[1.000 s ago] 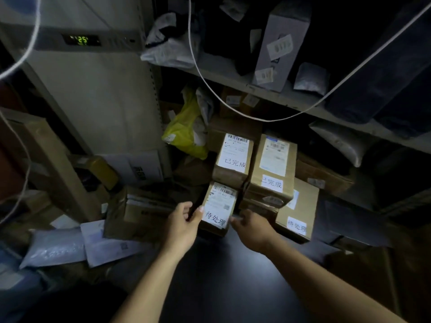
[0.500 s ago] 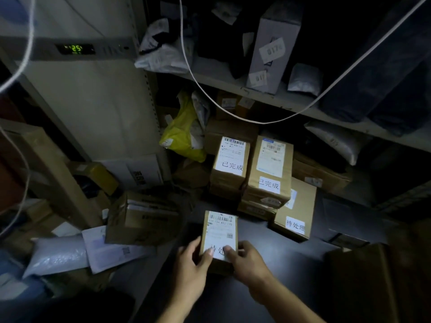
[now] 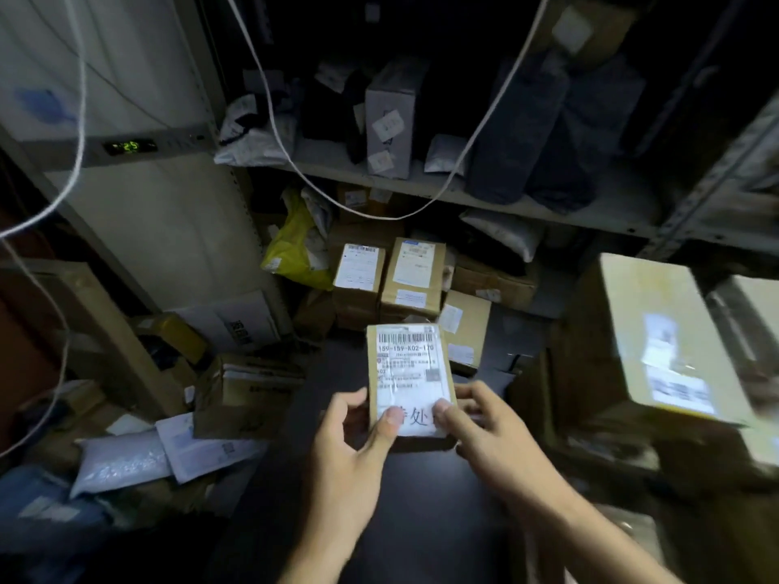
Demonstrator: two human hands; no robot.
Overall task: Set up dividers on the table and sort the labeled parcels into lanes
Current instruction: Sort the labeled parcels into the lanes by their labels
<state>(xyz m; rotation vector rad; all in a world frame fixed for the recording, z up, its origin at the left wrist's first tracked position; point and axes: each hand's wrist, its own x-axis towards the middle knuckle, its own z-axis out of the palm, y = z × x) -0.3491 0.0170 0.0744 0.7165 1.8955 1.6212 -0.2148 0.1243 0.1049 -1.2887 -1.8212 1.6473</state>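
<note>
A small brown parcel with a white barcode label and a handwritten tag is held above the dark table. My left hand grips its lower left edge, thumb on the tag. My right hand grips its lower right edge, thumb on the tag as well. Behind it, three labeled brown parcels stand stacked at the table's back against the shelf. No divider can be made out in this dim view.
A large labeled box sits close at the right. A cardboard box, grey mailers and a yellow bag crowd the left. A metal shelf with packages and a hanging white cable runs overhead.
Both hands took the small parcel from the front of the stack and drew it toward me, lifting it closer to the camera. The view has shifted up and right.
</note>
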